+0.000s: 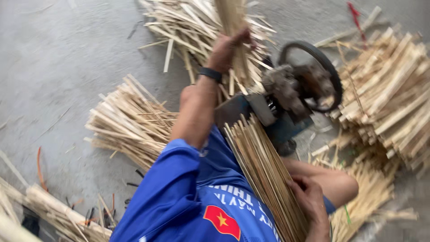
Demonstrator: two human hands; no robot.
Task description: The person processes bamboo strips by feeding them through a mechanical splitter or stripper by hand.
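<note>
Head view shows my left hand and right hand each gripping a bamboo stick bundle at the splitting machine; next I'd judge steady feeding matters.

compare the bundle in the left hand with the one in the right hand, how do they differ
The left hand grips a bundle of strips raised upright beyond the machine; the right hand holds a lower bundle slanted across the lap. The lower bundle looks wider and shows its fanned cut ends; the raised bundle's top runs out of frame. Both are pale, thin split sticks.
</note>
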